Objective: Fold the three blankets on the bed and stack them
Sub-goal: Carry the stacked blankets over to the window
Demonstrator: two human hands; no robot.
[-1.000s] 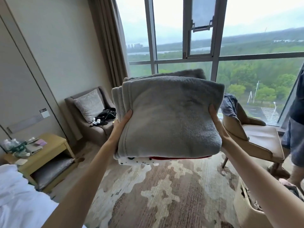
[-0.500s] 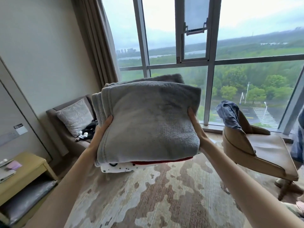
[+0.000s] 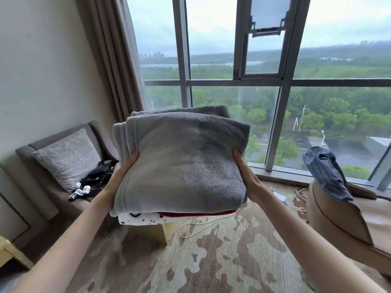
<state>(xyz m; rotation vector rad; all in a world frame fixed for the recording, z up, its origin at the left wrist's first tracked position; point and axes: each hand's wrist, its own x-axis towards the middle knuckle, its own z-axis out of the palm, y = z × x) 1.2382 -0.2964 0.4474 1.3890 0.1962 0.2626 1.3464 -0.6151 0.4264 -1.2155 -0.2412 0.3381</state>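
A stack of three folded blankets hangs in the air in front of me, facing the window. The grey blanket (image 3: 182, 161) lies on top, a thin red blanket (image 3: 196, 214) shows under it, and a white blanket with black spots (image 3: 143, 218) is at the bottom. My left hand (image 3: 120, 174) grips the stack's left side with the thumb on the grey blanket. My right hand (image 3: 245, 176) grips the right side the same way. The fingers of both hands are hidden under the stack.
A grey armchair (image 3: 42, 149) with a cushion (image 3: 65, 153) and black items (image 3: 99, 172) stands at the left wall. A tan chair (image 3: 338, 218) with a blue garment (image 3: 325, 172) is on the right. A low wooden block (image 3: 148, 231) and a white cable (image 3: 196, 225) lie below the stack.
I have carried the stack closer to the window. The bed and most of the wooden side table have left the view. Both hands keep the same hold.
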